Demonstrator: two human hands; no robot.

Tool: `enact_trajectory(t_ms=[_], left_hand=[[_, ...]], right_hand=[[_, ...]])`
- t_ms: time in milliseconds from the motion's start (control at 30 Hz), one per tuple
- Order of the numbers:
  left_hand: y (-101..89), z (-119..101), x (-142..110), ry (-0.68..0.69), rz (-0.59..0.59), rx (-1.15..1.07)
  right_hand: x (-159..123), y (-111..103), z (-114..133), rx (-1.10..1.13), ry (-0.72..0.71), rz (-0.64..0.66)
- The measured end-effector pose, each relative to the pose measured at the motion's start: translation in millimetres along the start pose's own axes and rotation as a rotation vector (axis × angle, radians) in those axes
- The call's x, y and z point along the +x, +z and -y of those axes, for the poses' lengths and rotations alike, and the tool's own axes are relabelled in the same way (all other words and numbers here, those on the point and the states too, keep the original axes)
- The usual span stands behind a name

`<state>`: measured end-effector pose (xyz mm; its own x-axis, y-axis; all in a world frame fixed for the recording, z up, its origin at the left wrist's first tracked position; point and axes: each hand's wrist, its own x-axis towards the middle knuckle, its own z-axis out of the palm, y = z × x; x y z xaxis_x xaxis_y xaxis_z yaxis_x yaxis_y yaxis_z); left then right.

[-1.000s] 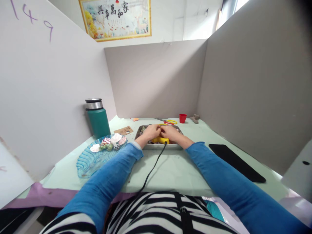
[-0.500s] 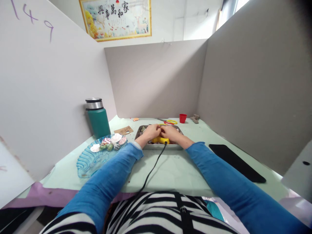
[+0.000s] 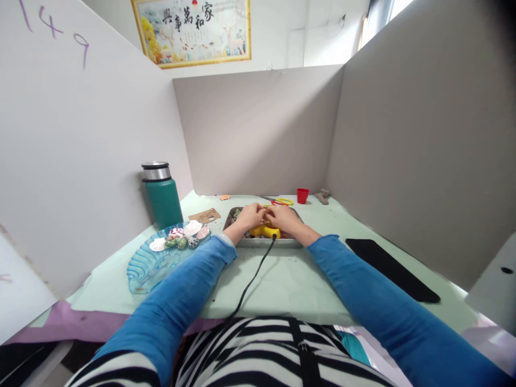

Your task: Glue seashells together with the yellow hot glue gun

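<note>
Over the shallow metal tray (image 3: 282,243) my left hand (image 3: 251,214) and my right hand (image 3: 282,217) meet, fingertips close together. The fingers of both are curled inward and closed; whatever is between them is too small and covered to make out. Beneath the hands, a yellow glue gun (image 3: 271,231) lies in the tray, its black cord (image 3: 252,282) running over the front rim towards me. Small shells (image 3: 236,213) show at the tray's left end. Most of the tray's contents are hidden by my hands.
To the left, a blue glass plate (image 3: 147,269) bears several shells (image 3: 192,228), with a green flask (image 3: 163,201) behind it. Brown card (image 3: 205,216), scissors (image 3: 282,202), a red cup (image 3: 302,196) and a grey lump (image 3: 322,196) stand farther back. A black pad (image 3: 389,269) lies right. Partitions enclose three sides.
My fingers have shifted slightly where they meet, and a little more of the glue gun shows under them. Both arms and everything else stay in place.
</note>
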<state>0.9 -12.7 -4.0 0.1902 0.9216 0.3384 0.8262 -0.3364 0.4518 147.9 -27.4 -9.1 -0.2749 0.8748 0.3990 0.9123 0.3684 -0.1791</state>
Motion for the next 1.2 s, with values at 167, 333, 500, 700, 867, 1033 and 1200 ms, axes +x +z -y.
enact_trajectory(t_ms=[167,333,500,700,867,1033,1200], left_hand=[[2.7,3.3,2.6,0.003,-0.001,0.024],[4.1,5.2,3.1,0.000,0.016,0.061],[4.5,5.4,2.7,0.033,0.020,0.076],[3.4,4.6,2.3,0.053,0.033,0.122],[2.8,3.2,1.4,0.042,0.038,0.132],[2.2,1.5,-0.1,0.044,0.043,0.137],[2.6,2.1,0.5,0.049,0.051,0.143]], right_hand=[[-0.2,-0.3,0.7,-0.016,0.007,0.007],[-0.1,-0.9,1.6,-0.018,-0.003,0.018],[-1.7,-3.5,3.2,-0.015,-0.002,0.019],[-1.4,-2.9,2.5,-0.018,-0.003,0.009],[-0.6,-2.2,2.2,-0.016,0.023,0.005],[-1.2,-2.6,2.3,-0.012,0.021,0.002],[-1.3,-3.4,2.4,-0.022,0.011,0.011]])
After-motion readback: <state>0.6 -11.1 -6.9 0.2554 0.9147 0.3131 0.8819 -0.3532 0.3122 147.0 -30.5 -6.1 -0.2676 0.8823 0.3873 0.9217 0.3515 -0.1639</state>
